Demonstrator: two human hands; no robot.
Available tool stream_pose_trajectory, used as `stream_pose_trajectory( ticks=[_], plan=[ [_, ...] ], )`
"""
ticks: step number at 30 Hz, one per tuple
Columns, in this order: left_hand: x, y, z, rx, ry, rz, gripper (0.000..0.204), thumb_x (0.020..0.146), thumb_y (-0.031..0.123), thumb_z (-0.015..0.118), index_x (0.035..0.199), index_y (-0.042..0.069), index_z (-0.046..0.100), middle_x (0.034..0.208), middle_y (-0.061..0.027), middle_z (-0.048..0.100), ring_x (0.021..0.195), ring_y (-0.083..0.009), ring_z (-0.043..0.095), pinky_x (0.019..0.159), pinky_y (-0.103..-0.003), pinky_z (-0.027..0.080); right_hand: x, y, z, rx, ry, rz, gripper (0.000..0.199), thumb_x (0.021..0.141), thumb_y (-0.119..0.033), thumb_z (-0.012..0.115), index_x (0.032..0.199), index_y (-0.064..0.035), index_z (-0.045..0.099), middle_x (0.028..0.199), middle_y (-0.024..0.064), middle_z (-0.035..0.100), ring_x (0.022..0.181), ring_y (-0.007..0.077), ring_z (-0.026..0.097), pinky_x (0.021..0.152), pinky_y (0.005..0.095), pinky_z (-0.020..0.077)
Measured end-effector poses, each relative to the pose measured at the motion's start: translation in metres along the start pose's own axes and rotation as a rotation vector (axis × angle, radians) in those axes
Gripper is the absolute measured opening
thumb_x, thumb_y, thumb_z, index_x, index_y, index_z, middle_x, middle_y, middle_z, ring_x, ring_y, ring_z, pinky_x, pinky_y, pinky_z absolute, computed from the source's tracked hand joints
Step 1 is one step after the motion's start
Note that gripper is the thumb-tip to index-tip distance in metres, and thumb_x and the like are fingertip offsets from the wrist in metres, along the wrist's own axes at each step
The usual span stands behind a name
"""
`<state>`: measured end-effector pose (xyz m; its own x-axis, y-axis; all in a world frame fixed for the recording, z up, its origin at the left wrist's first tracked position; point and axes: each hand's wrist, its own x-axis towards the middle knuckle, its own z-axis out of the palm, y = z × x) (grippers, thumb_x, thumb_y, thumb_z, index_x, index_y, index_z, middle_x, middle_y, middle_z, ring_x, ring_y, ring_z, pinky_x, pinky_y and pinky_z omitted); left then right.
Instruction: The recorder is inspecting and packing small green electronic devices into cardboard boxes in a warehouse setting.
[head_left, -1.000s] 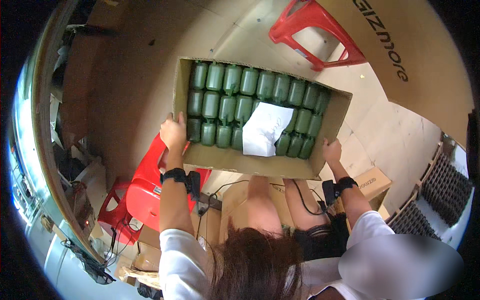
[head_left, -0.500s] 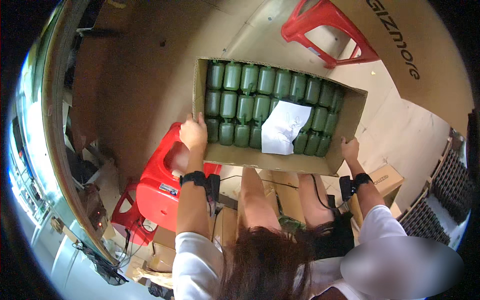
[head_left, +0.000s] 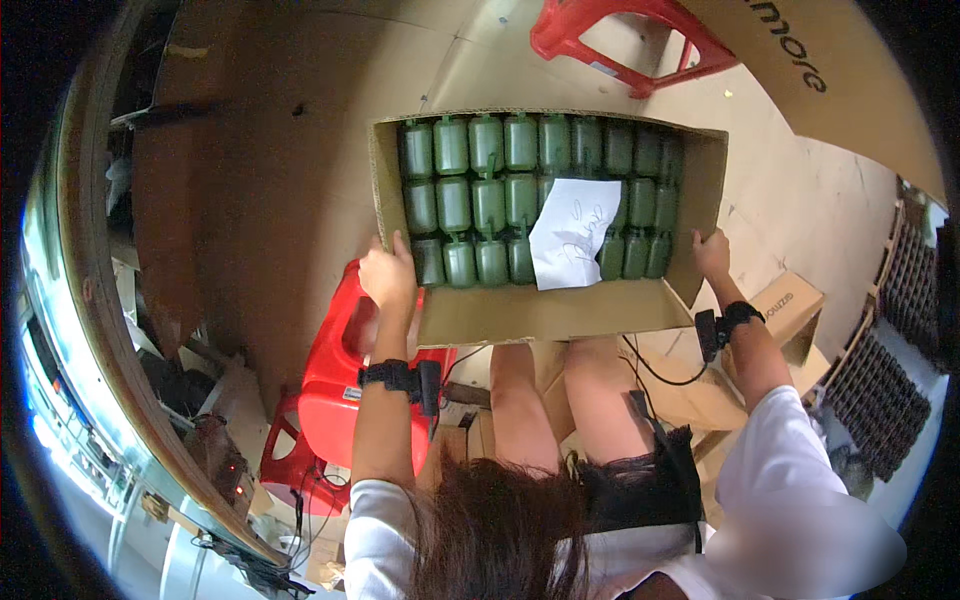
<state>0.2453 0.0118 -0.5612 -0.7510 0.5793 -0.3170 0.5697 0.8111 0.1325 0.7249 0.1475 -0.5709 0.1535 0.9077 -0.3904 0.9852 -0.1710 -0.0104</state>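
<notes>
Held out in front of me is a shallow open cardboard box (head_left: 560, 322). My left hand (head_left: 388, 272) grips its near left corner, and my right hand (head_left: 711, 254) clasps its right wall. Rows of dark green rounded pieces (head_left: 454, 204), each with a small neck, fill the box; they look like plastic bottles or canisters, but I cannot tell the exact kind. A creased white sheet of paper (head_left: 574, 235) with handwriting lies on top of them, right of the middle. Most of my fingers are hidden behind the box walls; the thumbs show at the rim.
Red plastic stools stand to the left, one (head_left: 335, 400) by my left forearm, and another stool (head_left: 640, 50) at the far side. A large carton (head_left: 810, 90) rises at the far right. Trays of dark parts (head_left: 880, 410) lie at the right, and smaller cartons (head_left: 785, 305) sit nearby.
In the view, the box has levelled out, its right side rising slightly. My right hand has moved up with it. The surroundings have shifted and my legs have moved.
</notes>
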Motion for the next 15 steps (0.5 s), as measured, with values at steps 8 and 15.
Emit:
stream_pose_trajectory(
  ticks=[8, 15],
  plan=[
    [-0.002, 0.001, -0.004, 0.058, -0.095, -0.032, 0.036, 0.081, 0.034, 0.053, 0.084, -0.001, 0.060, 0.072, -0.0249, 0.059, 0.069, -0.0397, 0.059, 0.064, -0.047, 0.047, -0.009, -0.011, -0.002, 0.063, -0.039, 0.039, 0.028, 0.076, -0.022, 0.061, 0.087, 0.0035, 0.059, 0.081, 0.0233, 0.060, 0.075, 0.0364, 0.060, 0.065, 0.0408, 0.0475],
    [0.013, 0.018, -0.009, -0.014, -0.008, 0.106, 0.032, 0.078, 0.029, 0.057, 0.081, -0.003, 0.060, 0.069, -0.0250, 0.059, 0.068, -0.0403, 0.059, 0.063, -0.047, 0.047, -0.021, -0.013, 0.002, 0.165, 0.056, -0.009, 0.022, 0.075, -0.018, 0.059, 0.085, 0.0019, 0.060, 0.076, 0.0221, 0.060, 0.071, 0.0370, 0.059, 0.063, 0.0417, 0.0473]
  ],
)
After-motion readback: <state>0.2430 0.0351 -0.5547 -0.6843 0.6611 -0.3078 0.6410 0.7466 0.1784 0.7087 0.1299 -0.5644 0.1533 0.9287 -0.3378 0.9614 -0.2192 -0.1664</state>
